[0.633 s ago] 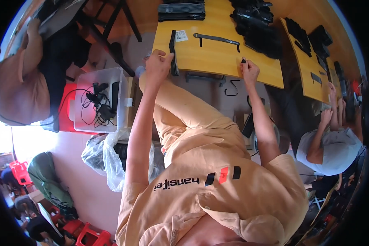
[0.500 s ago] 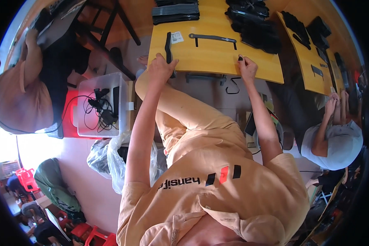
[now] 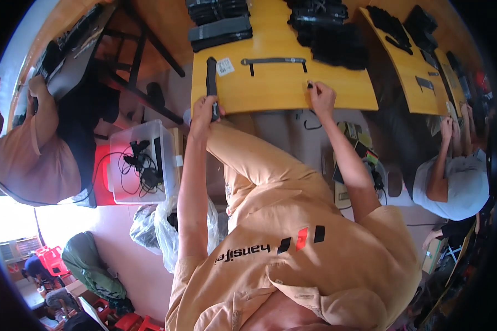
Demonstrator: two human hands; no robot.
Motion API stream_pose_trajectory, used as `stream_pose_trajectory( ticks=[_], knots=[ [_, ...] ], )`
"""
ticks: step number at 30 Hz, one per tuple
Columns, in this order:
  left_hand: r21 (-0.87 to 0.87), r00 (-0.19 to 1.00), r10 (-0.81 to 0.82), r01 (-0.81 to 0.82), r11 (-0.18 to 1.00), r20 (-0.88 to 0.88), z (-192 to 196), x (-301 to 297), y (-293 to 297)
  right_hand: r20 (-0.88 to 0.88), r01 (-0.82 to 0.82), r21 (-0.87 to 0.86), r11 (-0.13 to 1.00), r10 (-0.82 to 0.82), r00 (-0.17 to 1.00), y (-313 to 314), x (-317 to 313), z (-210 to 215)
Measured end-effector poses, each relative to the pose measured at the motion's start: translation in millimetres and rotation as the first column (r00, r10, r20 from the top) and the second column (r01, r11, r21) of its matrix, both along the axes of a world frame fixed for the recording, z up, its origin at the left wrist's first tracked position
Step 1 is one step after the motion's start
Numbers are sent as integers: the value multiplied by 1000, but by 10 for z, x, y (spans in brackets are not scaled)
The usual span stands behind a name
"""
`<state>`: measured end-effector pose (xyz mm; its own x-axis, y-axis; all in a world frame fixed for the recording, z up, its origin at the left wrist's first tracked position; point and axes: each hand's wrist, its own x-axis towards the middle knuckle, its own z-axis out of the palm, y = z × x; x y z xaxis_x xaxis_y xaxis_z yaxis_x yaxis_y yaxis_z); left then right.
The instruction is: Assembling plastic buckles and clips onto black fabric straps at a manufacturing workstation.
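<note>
My left hand point(image 3: 204, 115) is closed around the near end of a flat black strap point(image 3: 211, 77), at the left front edge of the yellow table point(image 3: 270, 91). The strap's far part lies on the tabletop. My right hand point(image 3: 323, 99) hovers by the front edge further right, finger and thumb pinching a small black piece point(image 3: 310, 85) whose kind I cannot make out. Beyond and between my hands lies another dark strap point(image 3: 273, 60), stretched sideways, with two short black tabs pointing toward me. A white label point(image 3: 225, 67) sits beside the held strap.
Stacks of black straps point(image 3: 220, 33) and a dark pile point(image 3: 337, 47) fill the table's far side. A clear bin point(image 3: 141, 190) of black cables stands at left by a plastic bag point(image 3: 174, 234). Co-workers sit at left and right; another yellow table point(image 3: 403, 71) is at right.
The view has shifted a little. My left hand has slid toward the strap's near end, and its fingers now wrap round it. My right hand keeps its pinch.
</note>
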<state>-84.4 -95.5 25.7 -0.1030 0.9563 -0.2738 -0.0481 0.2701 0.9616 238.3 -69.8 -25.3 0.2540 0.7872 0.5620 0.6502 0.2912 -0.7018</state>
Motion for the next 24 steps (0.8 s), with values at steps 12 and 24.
stream_pose_trajectory(
  ticks=[12, 24],
  knots=[
    [-14, 892, 42, -40, 999, 451, 89, 782, 293, -91, -56, -132, 990, 45, 995, -136, -36, 132],
    [35, 826, -109, 108, 994, 552, 324, 1108, 234, -548, -381, -301, 874, 169, 819, -118, 57, 460]
  ],
)
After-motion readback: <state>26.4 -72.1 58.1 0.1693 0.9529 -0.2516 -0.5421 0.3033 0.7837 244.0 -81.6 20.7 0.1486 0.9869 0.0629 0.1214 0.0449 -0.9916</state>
